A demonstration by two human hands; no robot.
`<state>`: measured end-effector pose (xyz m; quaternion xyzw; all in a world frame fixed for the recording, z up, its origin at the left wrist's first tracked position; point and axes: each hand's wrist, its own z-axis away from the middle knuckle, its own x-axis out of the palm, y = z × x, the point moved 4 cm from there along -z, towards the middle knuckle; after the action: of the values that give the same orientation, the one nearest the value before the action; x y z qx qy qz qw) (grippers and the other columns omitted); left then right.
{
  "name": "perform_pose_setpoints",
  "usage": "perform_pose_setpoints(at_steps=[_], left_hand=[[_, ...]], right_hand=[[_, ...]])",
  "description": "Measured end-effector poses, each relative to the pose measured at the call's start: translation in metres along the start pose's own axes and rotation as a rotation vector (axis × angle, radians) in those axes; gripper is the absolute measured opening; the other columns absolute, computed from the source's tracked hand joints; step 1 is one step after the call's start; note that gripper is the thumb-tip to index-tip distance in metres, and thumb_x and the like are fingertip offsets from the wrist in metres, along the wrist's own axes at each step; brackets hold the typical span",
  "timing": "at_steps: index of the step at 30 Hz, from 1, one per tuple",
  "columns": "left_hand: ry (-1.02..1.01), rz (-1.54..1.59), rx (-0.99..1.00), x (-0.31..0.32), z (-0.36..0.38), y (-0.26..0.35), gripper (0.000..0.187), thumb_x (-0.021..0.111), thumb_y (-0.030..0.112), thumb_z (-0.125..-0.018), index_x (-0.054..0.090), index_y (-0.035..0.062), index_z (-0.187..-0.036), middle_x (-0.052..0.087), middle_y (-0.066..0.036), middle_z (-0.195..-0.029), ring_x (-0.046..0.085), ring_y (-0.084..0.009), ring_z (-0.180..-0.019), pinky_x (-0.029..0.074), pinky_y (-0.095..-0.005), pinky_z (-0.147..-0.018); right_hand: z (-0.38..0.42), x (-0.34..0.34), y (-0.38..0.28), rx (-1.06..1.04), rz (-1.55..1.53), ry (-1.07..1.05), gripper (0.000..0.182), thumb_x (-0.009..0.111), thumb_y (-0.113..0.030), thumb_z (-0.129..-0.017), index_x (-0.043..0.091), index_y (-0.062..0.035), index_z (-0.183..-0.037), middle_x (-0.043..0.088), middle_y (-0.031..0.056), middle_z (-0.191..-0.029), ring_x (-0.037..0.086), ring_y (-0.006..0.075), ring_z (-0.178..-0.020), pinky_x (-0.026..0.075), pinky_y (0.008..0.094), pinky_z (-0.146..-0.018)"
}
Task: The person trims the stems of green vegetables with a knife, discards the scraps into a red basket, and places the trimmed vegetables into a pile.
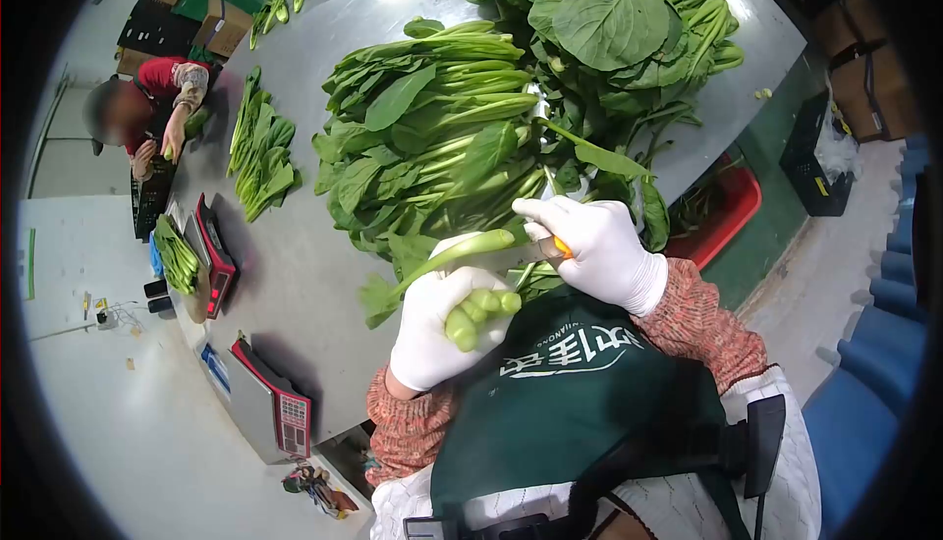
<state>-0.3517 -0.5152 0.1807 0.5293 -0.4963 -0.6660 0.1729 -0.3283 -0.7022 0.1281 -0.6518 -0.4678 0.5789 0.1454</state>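
Observation:
My left hand, in a white glove, is closed round several thick green vegetable stems, their cut ends facing me. One longer stem with a leaf lies across the top of that hand. My right hand, also gloved, grips a small knife by its orange handle. The short blade points left and is close to the end of the long stem; whether it touches cannot be made out. Just beyond both hands lies a big pile of leafy greens on the metal table.
More leafy greens are heaped at the back right. Two red-framed scales stand along the left edge. A smaller bunch lies at left. Across the table, a person handles greens. A red tub sits below at right.

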Motion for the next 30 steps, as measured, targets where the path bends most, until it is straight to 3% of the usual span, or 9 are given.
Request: perform_pose_setpoints(at_steps=[6, 11, 13, 14, 15, 17, 20, 23, 30], left_hand=[[0.009, 0.186, 0.045, -0.002, 0.005, -0.006, 0.034, 0.077, -0.003, -0.064, 0.071, 0.0089, -0.095, 0.059, -0.016, -0.123, 0.062, -0.0283, -0.109, 0.048, -0.0365, -0.094], [0.116, 0.244, 0.011, -0.03, 0.01, -0.01, 0.032, 0.078, 0.002, -0.066, 0.072, 0.0071, -0.097, 0.06, -0.021, -0.125, 0.062, -0.0322, -0.109, 0.048, -0.0398, -0.096], [0.323, 0.354, 0.165, -0.08, 0.039, -0.03, 0.029, 0.075, 0.006, -0.07, 0.066, 0.0057, -0.098, 0.054, -0.022, -0.132, 0.059, -0.0309, -0.11, 0.049, -0.0415, -0.093], [0.573, 0.701, 0.257, -0.107, 0.066, -0.044, 0.033, 0.075, 0.013, -0.073, 0.063, 0.0085, -0.104, 0.043, -0.02, -0.142, 0.055, -0.0278, -0.113, 0.047, -0.04, -0.094], [0.904, 0.683, 0.278, -0.13, 0.082, -0.03, 0.037, 0.076, 0.018, -0.076, 0.061, 0.0134, -0.11, 0.037, -0.017, -0.145, 0.052, -0.0253, -0.112, 0.047, -0.0395, -0.095], [0.966, 0.787, 0.545, -0.174, 0.124, -0.038, 0.042, 0.079, 0.021, -0.078, 0.061, 0.0185, -0.115, 0.042, -0.01, -0.141, 0.053, -0.0238, -0.112, 0.047, -0.0403, -0.097], [0.856, 1.035, 0.447, -0.186, 0.164, -0.058, 0.041, 0.073, 0.016, -0.081, 0.06, 0.0143, -0.119, 0.05, -0.003, -0.135, 0.048, -0.0214, -0.119, 0.043, -0.0437, -0.1], [1.065, 1.081, 0.524, -0.187, 0.182, -0.083, 0.037, 0.072, 0.012, -0.081, 0.062, 0.008, -0.117, 0.056, -0.007, -0.133, 0.046, -0.0251, -0.129, 0.038, -0.0494, -0.109], [1.536, 1.435, 0.18, -0.196, 0.225, -0.178, 0.025, 0.066, 0.014, -0.087, 0.066, 0.0098, -0.112, 0.058, -0.018, -0.135, 0.051, -0.0356, -0.129, 0.032, -0.0598, -0.114]], right_hand=[[0.01, 0.037, 0.059, 0.31, 0.145, -0.161, 0.03, 0.066, -0.007, -0.082, 0.065, -0.0078, -0.112, 0.07, 0.0161, -0.084, 0.069, 0.0355, -0.077, 0.056, 0.0418, -0.068], [0.001, 0.02, 0.045, 0.249, -0.349, -0.034, 0.023, 0.056, -0.001, -0.094, 0.066, -0.0021, -0.114, 0.072, 0.0072, -0.081, 0.064, 0.0081, -0.066, 0.052, 0.0246, -0.065], [-0.005, 0.015, 0.046, 0.237, -0.408, -0.008, 0.021, 0.057, -0.003, -0.095, 0.065, -0.0007, -0.114, 0.072, 0.0083, -0.08, 0.063, 0.0086, -0.065, 0.052, 0.0249, -0.064], [-0.005, 0.016, 0.05, 0.275, -0.415, -0.028, 0.023, 0.055, -0.001, -0.094, 0.065, 0.0006, -0.116, 0.071, 0.0089, -0.083, 0.064, 0.0092, -0.066, 0.052, 0.0253, -0.064], [-0.005, 0.014, 0.052, 0.268, -0.418, -0.017, 0.028, 0.053, 0.004, -0.091, 0.065, 0.0016, -0.116, 0.069, 0.008, -0.082, 0.064, 0.0098, -0.067, 0.051, 0.0252, -0.065], [-0.001, 0.013, 0.06, 0.39, -0.503, -0.059, 0.029, 0.059, 0.004, -0.085, 0.065, -0.0019, -0.113, 0.074, 0.0113, -0.087, 0.071, 0.0141, -0.074, 0.055, 0.0276, -0.069], [0.006, 0.028, 0.068, 0.396, -0.498, -0.041, 0.023, 0.057, 0.003, -0.09, 0.065, 0.0003, -0.112, 0.075, 0.0097, -0.089, 0.065, 0.0098, -0.066, 0.052, 0.025, -0.064], [0.006, 0.037, 0.06, 0.452, -0.48, -0.128, 0.02, 0.058, -0.001, -0.094, 0.066, 0.0002, -0.112, 0.071, 0.0078, -0.078, 0.063, 0.009, -0.065, 0.051, 0.0252, -0.063], [0.0, 0.038, 0.058, 0.462, -0.44, -0.14, 0.025, 0.055, 0.005, -0.089, 0.065, 0.0043, -0.113, 0.065, 0.0043, -0.076, 0.06, 0.0069, -0.067, 0.05, 0.0244, -0.064]])
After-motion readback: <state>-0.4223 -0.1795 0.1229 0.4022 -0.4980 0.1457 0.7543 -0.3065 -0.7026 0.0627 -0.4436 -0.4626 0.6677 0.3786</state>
